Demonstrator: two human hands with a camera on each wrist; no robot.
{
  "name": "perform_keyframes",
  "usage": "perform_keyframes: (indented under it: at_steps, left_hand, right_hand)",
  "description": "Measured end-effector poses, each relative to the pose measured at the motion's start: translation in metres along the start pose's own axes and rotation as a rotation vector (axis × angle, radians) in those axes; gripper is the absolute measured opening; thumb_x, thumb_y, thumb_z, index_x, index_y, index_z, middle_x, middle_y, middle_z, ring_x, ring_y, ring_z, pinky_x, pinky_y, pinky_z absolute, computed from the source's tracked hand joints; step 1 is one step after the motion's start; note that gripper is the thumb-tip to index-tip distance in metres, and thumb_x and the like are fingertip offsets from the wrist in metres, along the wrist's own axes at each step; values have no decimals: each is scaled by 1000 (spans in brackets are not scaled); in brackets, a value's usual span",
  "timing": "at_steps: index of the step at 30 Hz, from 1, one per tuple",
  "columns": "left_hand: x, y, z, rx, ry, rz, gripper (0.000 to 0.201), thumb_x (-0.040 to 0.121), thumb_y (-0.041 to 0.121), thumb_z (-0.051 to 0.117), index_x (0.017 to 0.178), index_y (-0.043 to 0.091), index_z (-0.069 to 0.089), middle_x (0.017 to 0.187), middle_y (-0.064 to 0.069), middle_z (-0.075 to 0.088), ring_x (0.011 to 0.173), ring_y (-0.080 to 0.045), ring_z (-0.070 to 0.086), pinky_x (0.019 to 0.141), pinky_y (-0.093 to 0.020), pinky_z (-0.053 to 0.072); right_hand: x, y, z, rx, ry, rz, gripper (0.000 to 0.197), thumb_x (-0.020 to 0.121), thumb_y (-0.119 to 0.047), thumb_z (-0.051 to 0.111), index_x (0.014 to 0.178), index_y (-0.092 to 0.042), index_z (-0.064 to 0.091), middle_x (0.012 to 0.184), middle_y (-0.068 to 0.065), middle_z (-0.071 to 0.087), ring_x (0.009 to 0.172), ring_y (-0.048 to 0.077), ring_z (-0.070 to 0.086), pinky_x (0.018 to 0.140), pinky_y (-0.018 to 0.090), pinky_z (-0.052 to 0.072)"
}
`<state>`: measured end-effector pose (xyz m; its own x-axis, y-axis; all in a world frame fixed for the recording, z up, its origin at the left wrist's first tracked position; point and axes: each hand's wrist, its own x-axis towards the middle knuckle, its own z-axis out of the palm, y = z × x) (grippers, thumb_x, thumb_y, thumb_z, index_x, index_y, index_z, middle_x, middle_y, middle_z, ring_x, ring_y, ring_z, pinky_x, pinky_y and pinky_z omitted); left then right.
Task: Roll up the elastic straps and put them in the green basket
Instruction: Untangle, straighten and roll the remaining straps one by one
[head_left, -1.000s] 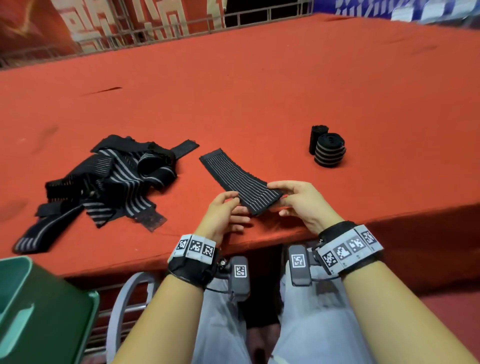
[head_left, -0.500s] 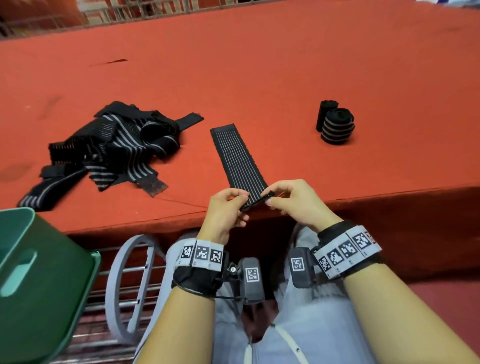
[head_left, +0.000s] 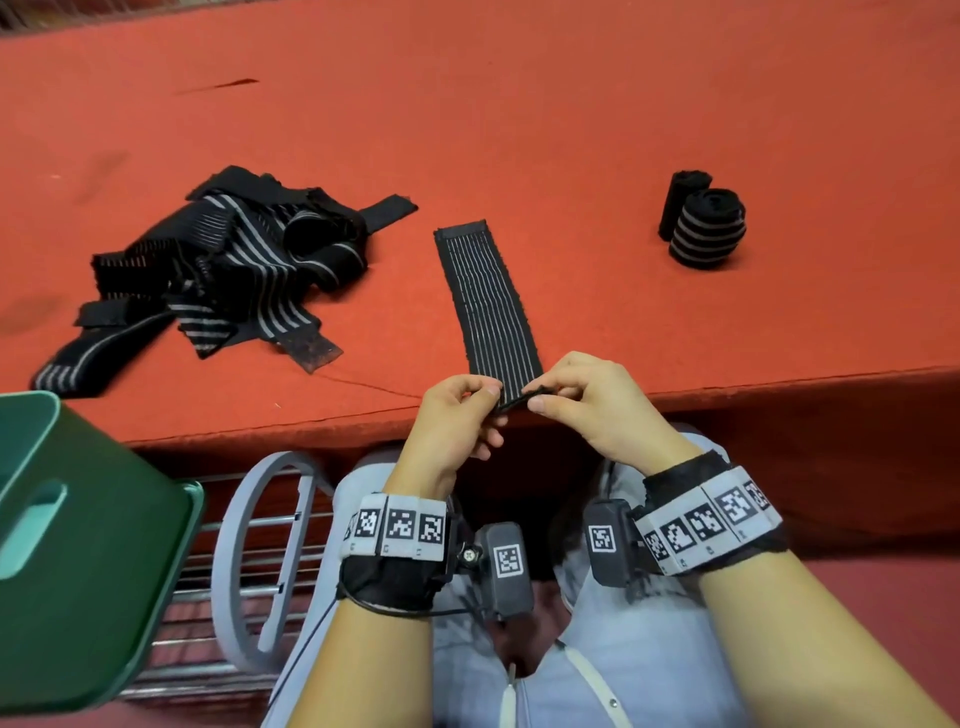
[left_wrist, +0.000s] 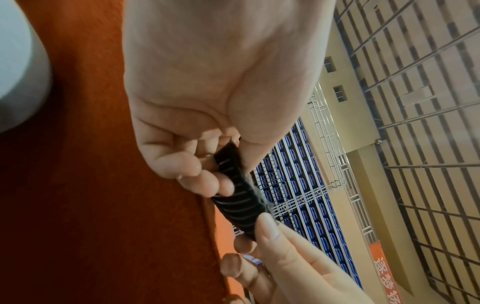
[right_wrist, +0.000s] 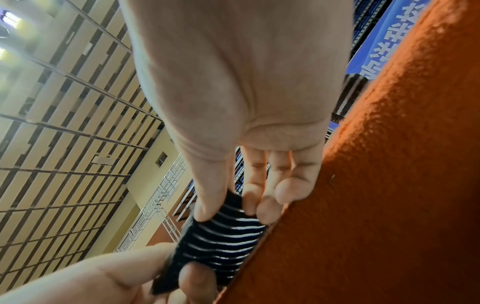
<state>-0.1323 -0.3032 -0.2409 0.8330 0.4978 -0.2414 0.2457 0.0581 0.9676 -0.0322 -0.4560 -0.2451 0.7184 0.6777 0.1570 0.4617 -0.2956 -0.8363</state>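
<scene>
A black strap with thin grey stripes (head_left: 488, 301) lies flat on the red table, running away from me. Its near end (left_wrist: 237, 197) (right_wrist: 221, 232) is folded over at the table's front edge. My left hand (head_left: 457, 410) pinches that end from the left, thumb against fingers. My right hand (head_left: 582, 395) pinches it from the right. A heap of unrolled straps (head_left: 223, 270) lies to the left. Two rolled straps (head_left: 701, 223) stand at the right. The green basket (head_left: 78, 545) sits below the table at the lower left.
The red felt table (head_left: 519, 104) stretches far back. Its front edge (head_left: 779, 379) runs just under my hands. A grey metal rack with a ring frame (head_left: 249, 561) stands between the basket and my knees.
The strap has swung from slanting to pointing straight away from me. Both hands have drawn its near end to the table edge and folded it over. The camera has tilted down.
</scene>
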Motion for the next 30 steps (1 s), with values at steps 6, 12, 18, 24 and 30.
perform_keyframes:
  at_steps: [6, 12, 18, 24, 30]
  left_hand:
    - [-4, 6, -11, 130, 61, 188, 7, 91, 25, 68, 87, 21, 71, 78, 4, 60, 63, -9, 56, 50, -27, 47]
    - [-4, 5, -14, 142, 29, 221, 7, 90, 10, 68, 87, 15, 73, 68, 5, 62, 62, -11, 58, 53, -30, 52]
    - [1, 1, -14, 154, 61, 241, 14, 91, 5, 65, 93, 18, 66, 75, -1, 60, 58, -15, 60, 53, -33, 52]
    - [8, -6, -15, 355, 122, 350, 18, 85, 15, 72, 88, 32, 71, 92, 8, 64, 65, -12, 60, 68, -32, 54]
    - [6, -6, -15, 535, 60, 468, 25, 74, 12, 83, 92, 26, 74, 98, 11, 58, 65, -5, 50, 71, -21, 46]
  right_hand:
    - [6, -6, -4, 20, 49, -14, 12, 89, -19, 72, 80, -27, 71, 93, -4, 54, 70, 1, 50, 69, 10, 38]
    - [14, -7, 0, 25, 43, 15, 23, 93, -18, 66, 73, -29, 67, 83, -9, 60, 63, -3, 54, 66, 19, 38]
    - [17, -4, 5, 112, 75, 127, 10, 90, -12, 67, 89, -20, 72, 69, -4, 63, 59, 15, 69, 54, 15, 43]
    - [22, -1, 7, 48, 90, 177, 11, 89, -16, 67, 80, -23, 69, 64, -6, 61, 54, 13, 69, 63, 31, 52]
    - [25, -2, 10, -19, 123, 207, 12, 88, -18, 67, 77, -21, 70, 64, -6, 67, 52, 8, 68, 61, 27, 53]
